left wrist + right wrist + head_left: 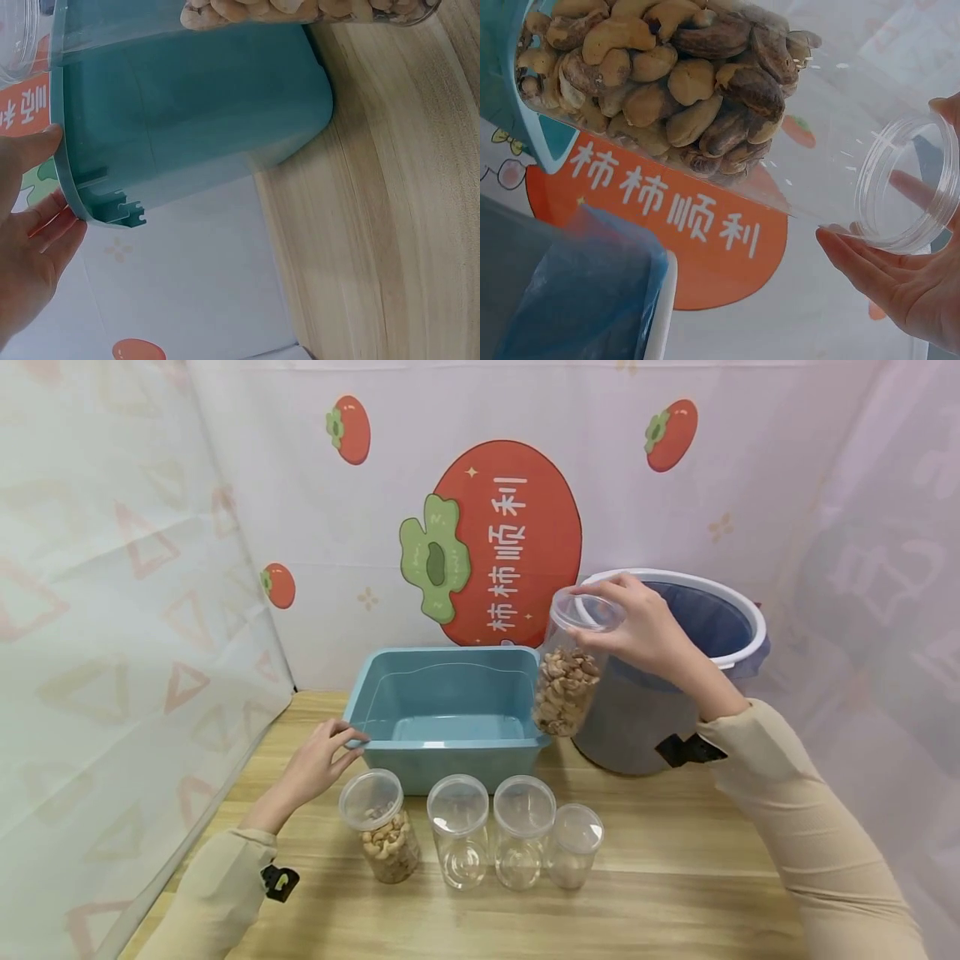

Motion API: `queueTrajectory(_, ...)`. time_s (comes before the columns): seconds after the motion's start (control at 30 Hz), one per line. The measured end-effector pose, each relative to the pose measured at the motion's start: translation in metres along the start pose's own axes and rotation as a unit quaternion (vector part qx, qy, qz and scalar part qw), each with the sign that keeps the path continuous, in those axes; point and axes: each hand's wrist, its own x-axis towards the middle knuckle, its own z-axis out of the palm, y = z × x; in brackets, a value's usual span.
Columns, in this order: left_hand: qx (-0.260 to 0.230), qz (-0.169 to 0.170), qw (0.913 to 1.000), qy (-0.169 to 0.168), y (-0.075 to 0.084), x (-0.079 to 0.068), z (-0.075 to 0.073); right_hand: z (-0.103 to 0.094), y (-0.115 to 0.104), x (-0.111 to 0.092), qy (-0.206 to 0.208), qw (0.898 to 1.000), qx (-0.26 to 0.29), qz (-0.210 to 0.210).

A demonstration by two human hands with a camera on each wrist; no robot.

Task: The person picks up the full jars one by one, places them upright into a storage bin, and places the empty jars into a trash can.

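My right hand [641, 622] grips a clear jar of cashews [567, 681] round its top end. The jar hangs tilted by the basin's right corner, in front of the bin. In the right wrist view the cashews [682, 90] fill the jar's lower part, and the fingers [870, 270] curl round its clear neck. My left hand [318, 764] holds the rim of a blue basin [450, 745] at its near left corner, thumb and fingertips against the edge in the left wrist view. Nothing lies in the basin.
In front of the basin stand another jar of cashews [390, 839], two tall clear jars [459, 835] [522, 835] and a shorter one [575, 847]. A grey bin [622, 727] with a white rim and blue liner stands right. A printed cloth [315, 510] hangs behind the wooden table [660, 893].
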Motion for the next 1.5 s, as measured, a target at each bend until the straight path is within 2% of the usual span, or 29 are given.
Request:
queueTrajectory(0.33,-0.004,-0.006,1.0,-0.002,0.0,0.002,0.0,0.03,0.003,0.032,-0.026,0.999,0.025,0.009)
queueTrajectory(0.63,-0.006,-0.004,1.0,0.006,0.001,0.0,0.003,0.064,0.009,0.045,-0.07,0.996,0.036,0.047)
queueTrajectory(0.97,-0.007,-0.009,0.9999,0.009,0.001,-0.001,0.003,0.094,0.023,0.042,-0.12,0.989,0.042,0.071)
queueTrajectory(1.5,-0.007,-0.021,0.9997,0.006,0.003,-0.002,0.002,0.131,0.041,0.03,-0.168,0.979,0.08,0.087)
